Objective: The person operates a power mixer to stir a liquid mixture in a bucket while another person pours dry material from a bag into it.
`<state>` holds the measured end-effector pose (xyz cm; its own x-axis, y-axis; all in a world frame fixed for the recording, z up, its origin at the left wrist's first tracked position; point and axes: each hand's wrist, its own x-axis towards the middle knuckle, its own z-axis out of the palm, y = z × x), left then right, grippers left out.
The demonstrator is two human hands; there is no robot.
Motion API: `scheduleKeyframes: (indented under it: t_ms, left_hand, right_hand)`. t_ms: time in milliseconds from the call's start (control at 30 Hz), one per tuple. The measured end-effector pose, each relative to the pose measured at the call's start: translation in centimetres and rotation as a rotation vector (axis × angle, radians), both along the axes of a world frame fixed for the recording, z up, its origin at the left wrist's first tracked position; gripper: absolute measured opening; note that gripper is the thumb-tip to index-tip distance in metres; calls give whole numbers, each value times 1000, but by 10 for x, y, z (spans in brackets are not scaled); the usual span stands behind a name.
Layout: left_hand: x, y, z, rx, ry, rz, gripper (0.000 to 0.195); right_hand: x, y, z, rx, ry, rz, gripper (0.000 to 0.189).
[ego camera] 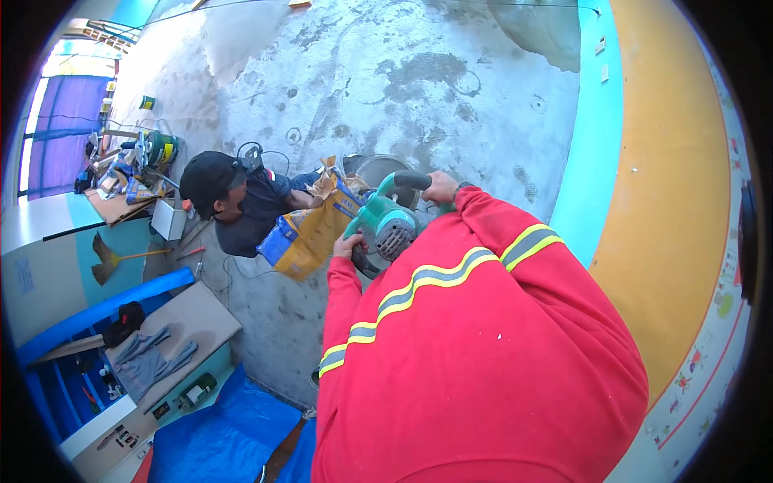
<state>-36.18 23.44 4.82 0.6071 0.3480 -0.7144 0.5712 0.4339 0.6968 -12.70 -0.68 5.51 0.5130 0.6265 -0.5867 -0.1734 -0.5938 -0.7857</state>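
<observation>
With both arms stretched forward in red sleeves, I hold a teal electric paddle mixer (384, 216). My left hand (350, 245) is wrapped around its left handle, by the dark grip. On the far side, my right hand (441, 186) grips the black-covered handle. Just beyond the mixer sits a dark round bucket (375, 165), partly hidden behind the tool. A co-worker (253, 208) in a dark cap crouches to the left. That person's hand holds a tilted yellow and blue paper bag (320, 226), its torn top at the bucket. Any contents leaving the bag are hidden.
Patchy grey concrete floor (374, 78) spreads ahead, and a turquoise and orange wall (658, 181) rises at right. A broom (115, 259), a white box (169, 218) and a cluttered pile lie left. Power cords run across the floor. Blue tarp (223, 422) is lower left.
</observation>
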Motion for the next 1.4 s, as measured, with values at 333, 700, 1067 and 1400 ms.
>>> scheduleKeyframes:
  t_ms: [333,700,1067,1400]
  left_hand:
    - [-1,1,7,2,-48,-41,19]
    - [1,0,7,1,-19,-9,19]
    - [-2,2,5,8,-55,-42,18]
    - [4,3,1,14,-28,-40,15]
  right_hand:
    - [0,2,-1,-12,37,-11,25]
    - [0,-1,1,-10,53,-9,27]
    - [-1,-1,4,-7,25,16,28]
    - [6,1,-6,-17,-57,52,30]
